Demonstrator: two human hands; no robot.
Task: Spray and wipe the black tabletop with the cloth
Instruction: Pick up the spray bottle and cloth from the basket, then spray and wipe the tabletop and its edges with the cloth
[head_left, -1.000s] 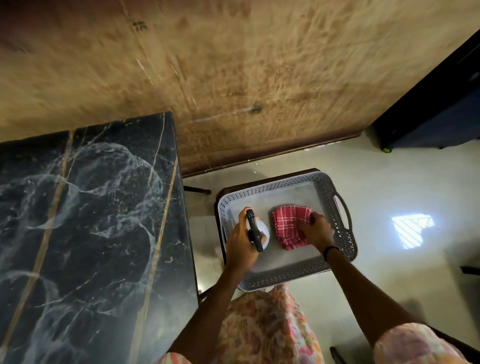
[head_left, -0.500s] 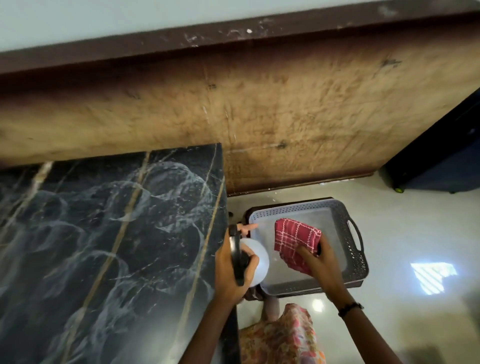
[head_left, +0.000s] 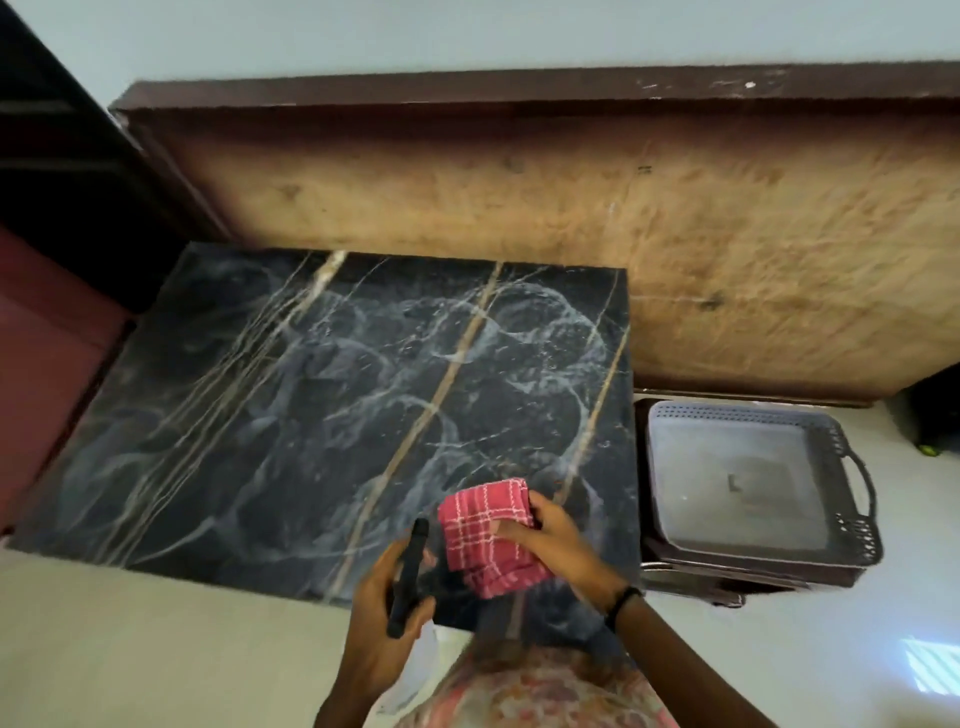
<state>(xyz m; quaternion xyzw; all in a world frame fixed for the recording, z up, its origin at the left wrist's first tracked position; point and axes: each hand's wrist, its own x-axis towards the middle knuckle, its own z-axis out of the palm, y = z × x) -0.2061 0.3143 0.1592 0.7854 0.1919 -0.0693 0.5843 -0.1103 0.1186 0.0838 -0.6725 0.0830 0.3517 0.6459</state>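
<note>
- While the left hand (head_left: 387, 597) grips the spray bottle (head_left: 410, 577), its fingers (head_left: 415, 613) are curled round the black spray head, which runs as a long dark bar pointing away from the person toward the middle of the counter (head_left: 291, 415).
- The white body of the bottle shows only as a pale blur below the hand; its fill level cannot be told.
- The right hand (head_left: 550, 540) pinches the red checked cloth (head_left: 488, 535) at its right edge, thumb on top. The cloth is folded and hangs or rests over the near right corner of the counter; whether it touches the surface cannot be told.
- The black slab lies ahead and to the left of both hands. Nearly all of it extends away from the nozzle along the direction the spray head points, so a spray is judged to need little re-aiming.
- Pale swirled streaks cover the surface.
- The left hand is just beside the cloth, on its left. The cloth hand is nearer the right edge; wiping is judged to start from that corner and travel left and away.
- The grey perforated tray (head_left: 852, 519) stands on the floor just beside the counter's right side, with nothing in it.
</note>
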